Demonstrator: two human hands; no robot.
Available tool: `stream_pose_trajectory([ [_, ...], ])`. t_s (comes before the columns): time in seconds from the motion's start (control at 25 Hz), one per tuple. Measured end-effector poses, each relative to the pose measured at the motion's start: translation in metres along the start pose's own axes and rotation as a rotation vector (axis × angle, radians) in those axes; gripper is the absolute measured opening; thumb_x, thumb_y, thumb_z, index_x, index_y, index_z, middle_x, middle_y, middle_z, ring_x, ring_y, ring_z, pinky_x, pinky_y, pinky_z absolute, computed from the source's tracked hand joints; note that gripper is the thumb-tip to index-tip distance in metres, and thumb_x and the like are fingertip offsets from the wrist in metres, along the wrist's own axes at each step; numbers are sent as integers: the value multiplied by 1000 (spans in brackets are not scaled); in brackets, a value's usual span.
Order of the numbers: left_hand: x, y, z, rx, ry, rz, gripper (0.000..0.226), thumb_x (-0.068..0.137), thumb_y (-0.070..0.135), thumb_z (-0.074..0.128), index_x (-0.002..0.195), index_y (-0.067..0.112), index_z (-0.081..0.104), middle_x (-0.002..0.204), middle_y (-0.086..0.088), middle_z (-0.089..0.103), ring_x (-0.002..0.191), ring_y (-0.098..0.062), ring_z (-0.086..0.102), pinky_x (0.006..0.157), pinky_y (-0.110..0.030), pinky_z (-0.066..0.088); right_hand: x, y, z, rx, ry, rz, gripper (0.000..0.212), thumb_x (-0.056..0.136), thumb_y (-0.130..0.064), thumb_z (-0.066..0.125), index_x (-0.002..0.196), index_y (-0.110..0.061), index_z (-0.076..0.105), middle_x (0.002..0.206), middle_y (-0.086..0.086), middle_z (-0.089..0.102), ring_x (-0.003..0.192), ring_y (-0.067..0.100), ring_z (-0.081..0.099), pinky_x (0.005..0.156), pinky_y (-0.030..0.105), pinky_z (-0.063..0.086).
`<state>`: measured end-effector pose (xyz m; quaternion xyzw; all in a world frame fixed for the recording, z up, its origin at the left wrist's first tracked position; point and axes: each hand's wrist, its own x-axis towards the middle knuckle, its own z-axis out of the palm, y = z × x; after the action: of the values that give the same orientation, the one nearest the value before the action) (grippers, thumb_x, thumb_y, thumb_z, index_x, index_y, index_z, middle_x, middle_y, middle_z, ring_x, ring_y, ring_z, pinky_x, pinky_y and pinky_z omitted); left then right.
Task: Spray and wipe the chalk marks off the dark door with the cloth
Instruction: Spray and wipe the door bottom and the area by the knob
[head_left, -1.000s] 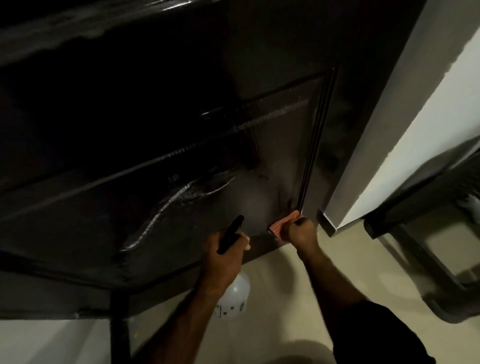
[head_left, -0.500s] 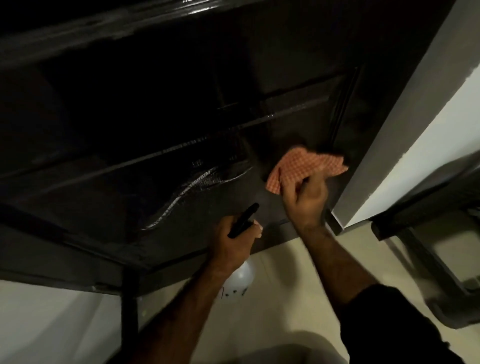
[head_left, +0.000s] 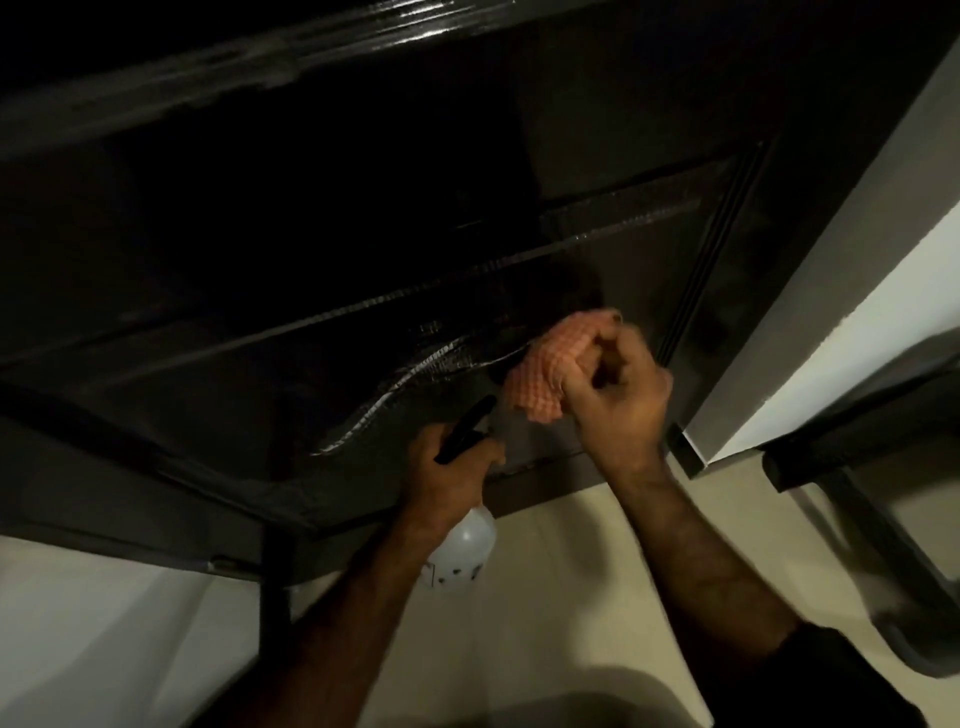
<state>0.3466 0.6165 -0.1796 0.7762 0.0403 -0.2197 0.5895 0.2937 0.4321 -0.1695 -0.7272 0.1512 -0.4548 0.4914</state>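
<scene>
- Right hand (head_left: 615, 397) has its fingers curled around one bunched cloth (head_left: 553, 371), pressing it against the lower panel of the dark door (head_left: 363, 249), close to the grooved vertical moulding at the panel's right side.
- Left hand (head_left: 447, 475) grips one spray bottle (head_left: 462, 545) by its neck; the black trigger head (head_left: 465, 428) sticks up above the knuckles and points toward the door, just below and to the left of the cloth.
- Two hands and two bare forearms are in view, and one dark sleeve (head_left: 841, 680) shows at the right arm's upper end.
- One cloth only: orange-pink with a small check pattern, crumpled into a wad, part of it hidden under the fingers.
- One bottle: a white rounded body with small dark markings, hanging below the left hand over the pale floor (head_left: 561, 597).
- One door: glossy and nearly black, with raised panel edges that catch the light; pale streaks (head_left: 395, 389) run diagonally across the panel to the left of the cloth.
- One pale door frame (head_left: 810, 291) stands to the right of the door.
</scene>
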Motion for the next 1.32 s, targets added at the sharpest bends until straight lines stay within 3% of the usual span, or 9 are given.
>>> stream_pose_trajectory([
  [0.2,16,3,-11,-3,7,100,24,66,33,85,86,23,75,85,-10,76,63,-21,61,66,-34,49,35,-6,40,-224,120,-492,37,88,-15,81,117,-12,58,97,23,67,83,37,66,70,45,56],
  [0.32,16,-13,-16,6,-7,80,15,82,14,85,85,19,71,80,-6,77,54,-9,61,63,-32,48,-46,75,41,-365,-64,-301,28,97,-29,67,115,-13,53,100,22,63,83,39,63,69,48,55],
  [0.44,16,-23,-16,2,25,35,31,72,32,88,95,21,70,94,-13,76,67,-21,62,65,-37,51,-109,118,35,-443,-248,-27,23,96,-23,67,111,-16,52,97,21,65,83,42,66,73,43,48],
  [0.64,12,-18,-24,9,25,12,35,78,29,87,106,14,72,96,-8,77,62,-18,61,54,-29,50,-97,90,36,-424,-317,258,23,84,-6,71,90,-25,58,71,-4,60,62,21,60,60,31,47],
  [0.76,11,-15,-32,12,24,16,44,67,38,84,103,15,73,95,-9,76,67,-23,62,58,-33,50,-49,9,45,-172,-45,-50,11,96,-8,71,93,-18,72,77,0,67,65,17,62,63,33,55],
  [0.96,10,-7,-48,-43,26,124,6,73,28,82,73,22,79,81,-5,78,61,-16,60,65,-36,46,28,-74,72,-71,179,-504,24,90,6,74,113,6,67,96,23,69,89,21,65,81,21,52],
  [1.08,11,-14,-61,-47,62,131,9,74,25,86,71,26,77,75,3,74,62,-10,60,66,-33,47,-22,-3,74,-324,-10,-575,31,93,-15,71,119,-4,57,103,30,68,92,41,66,83,43,52],
  [1.16,10,-24,-68,-36,93,120,23,81,12,85,68,28,76,74,4,73,60,-10,60,65,-33,48,-75,63,63,-504,-259,-478,34,90,-18,66,121,-6,59,110,29,67,95,40,64,84,41,48],
  [1.32,2,-41,-80,-50,138,48,14,86,6,80,82,18,74,87,-5,79,61,-16,60,63,-32,48,-127,127,54,-580,-728,221,31,99,-11,62,128,-3,69,129,23,67,115,43,67,95,31,54],
])
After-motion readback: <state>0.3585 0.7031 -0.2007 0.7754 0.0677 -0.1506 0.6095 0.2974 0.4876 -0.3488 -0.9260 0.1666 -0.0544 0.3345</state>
